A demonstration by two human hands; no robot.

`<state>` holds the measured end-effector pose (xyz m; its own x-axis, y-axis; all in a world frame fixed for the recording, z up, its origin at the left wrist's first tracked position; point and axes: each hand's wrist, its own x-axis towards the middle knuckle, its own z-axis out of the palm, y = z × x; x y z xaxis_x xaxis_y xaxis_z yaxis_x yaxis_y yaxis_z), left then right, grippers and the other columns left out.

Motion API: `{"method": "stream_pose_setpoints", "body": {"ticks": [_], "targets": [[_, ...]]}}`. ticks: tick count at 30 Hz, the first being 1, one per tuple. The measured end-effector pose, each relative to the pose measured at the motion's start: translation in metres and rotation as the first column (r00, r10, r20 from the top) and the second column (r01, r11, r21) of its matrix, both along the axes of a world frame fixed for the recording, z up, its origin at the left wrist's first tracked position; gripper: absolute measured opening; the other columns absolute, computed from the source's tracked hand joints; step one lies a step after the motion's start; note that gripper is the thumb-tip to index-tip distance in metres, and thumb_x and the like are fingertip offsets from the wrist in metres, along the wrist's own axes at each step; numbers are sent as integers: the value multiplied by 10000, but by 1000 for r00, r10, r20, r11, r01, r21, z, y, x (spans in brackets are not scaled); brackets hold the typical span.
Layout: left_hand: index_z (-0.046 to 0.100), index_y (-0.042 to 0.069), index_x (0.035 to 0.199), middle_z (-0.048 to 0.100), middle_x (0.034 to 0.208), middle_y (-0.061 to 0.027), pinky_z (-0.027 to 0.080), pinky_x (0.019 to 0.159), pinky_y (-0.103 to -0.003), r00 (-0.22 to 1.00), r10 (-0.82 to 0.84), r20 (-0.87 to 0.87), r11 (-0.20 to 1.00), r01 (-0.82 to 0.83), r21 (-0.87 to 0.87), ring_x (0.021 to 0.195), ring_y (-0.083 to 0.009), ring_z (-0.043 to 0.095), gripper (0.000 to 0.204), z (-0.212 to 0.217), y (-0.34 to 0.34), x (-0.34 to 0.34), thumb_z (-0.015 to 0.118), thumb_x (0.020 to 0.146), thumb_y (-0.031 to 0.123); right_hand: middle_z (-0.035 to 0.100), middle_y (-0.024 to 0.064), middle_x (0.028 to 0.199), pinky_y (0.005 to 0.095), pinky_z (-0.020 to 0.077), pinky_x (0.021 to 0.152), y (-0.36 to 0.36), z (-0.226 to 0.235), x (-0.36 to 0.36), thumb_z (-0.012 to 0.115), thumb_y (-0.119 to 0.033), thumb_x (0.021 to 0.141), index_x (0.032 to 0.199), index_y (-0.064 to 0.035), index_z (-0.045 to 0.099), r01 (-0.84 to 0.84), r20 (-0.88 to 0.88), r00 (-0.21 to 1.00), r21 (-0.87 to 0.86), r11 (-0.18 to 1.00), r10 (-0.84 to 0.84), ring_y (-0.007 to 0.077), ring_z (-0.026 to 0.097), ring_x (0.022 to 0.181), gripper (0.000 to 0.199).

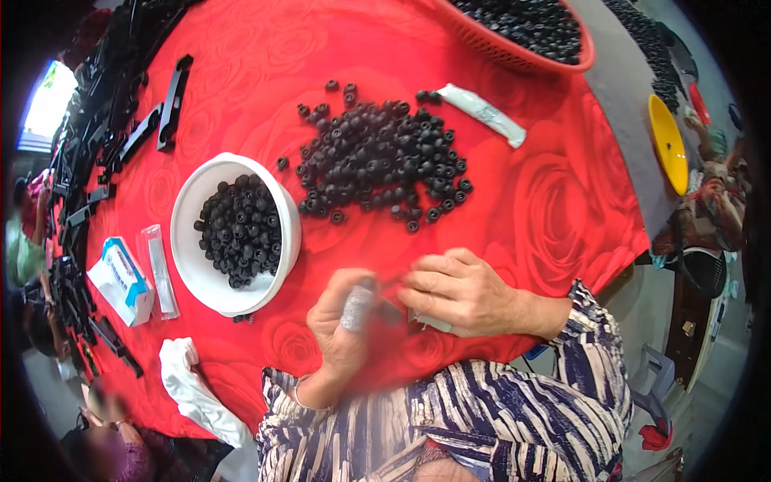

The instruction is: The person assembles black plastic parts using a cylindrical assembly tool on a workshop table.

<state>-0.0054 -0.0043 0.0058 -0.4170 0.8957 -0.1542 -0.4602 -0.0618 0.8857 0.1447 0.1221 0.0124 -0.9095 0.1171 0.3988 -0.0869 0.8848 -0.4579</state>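
My left hand [344, 321] and my right hand [454, 291] meet at the near edge of the red rose-patterned table [554, 201]. Together they pinch a small dark part [391, 312]; its shape is blurred. A grey band wraps my left thumb. Beyond the hands lies a loose heap of small black ring-shaped parts [377, 157]. A white bowl [193, 257] to the left holds more of the same black parts.
A red basket [514, 50] of black parts stands at the far edge. A white tube-like packet [486, 114], a small blue-and-white packet [120, 279], a clear sachet [161, 269] and a white cloth [193, 386] lie around. Long black plastic pieces [120, 120] line the left side.
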Motion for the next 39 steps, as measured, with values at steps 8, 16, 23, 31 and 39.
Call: {"method": "stream_pose_setpoints", "body": {"ticks": [8,16,23,31,39], "targets": [[585,-53,1062,522,999,-70,500,618,-235,899,136,-417,991,-125,55,736,-108,572,198,-4,5,7,525,874,-34,590,194,1092,434,434,881,40,134,39,196,-561,950,1083,13,555,710,-709,642,407,574,-291,329,578,1015,690],[591,-51,1051,533,990,-72,487,646,-221,804,184,-566,983,-155,99,753,-104,563,194,-11,6,14,533,866,-41,395,182,1386,461,242,1091,45,-12,81,597,-221,835,1303,23,432,602,201,710,324,730,-675,321,319,1332,553],[597,-49,1047,551,1002,-75,469,688,-214,860,131,-493,988,-153,-4,818,-110,548,189,-11,-2,12,540,868,-31,458,182,1324,458,309,1060,5,26,57,636,-247,790,1257,-26,496,503,-51,864,98,858,-501,332,372,1296,536],[604,-31,1048,558,966,-30,441,741,-213,886,38,-463,999,-47,-9,847,-91,535,185,-4,9,12,576,866,-10,584,123,1052,390,458,897,-33,9,39,660,-157,695,944,-8,601,167,-108,981,24,986,-164,275,547,1063,297],[607,-29,1044,558,944,-22,438,732,-204,929,-5,-370,995,-32,-94,847,-83,538,183,-8,6,7,555,869,-22,565,102,1014,356,462,815,-11,7,24,626,-156,697,945,-8,595,244,4,968,216,945,-251,238,547,991,290]]}}
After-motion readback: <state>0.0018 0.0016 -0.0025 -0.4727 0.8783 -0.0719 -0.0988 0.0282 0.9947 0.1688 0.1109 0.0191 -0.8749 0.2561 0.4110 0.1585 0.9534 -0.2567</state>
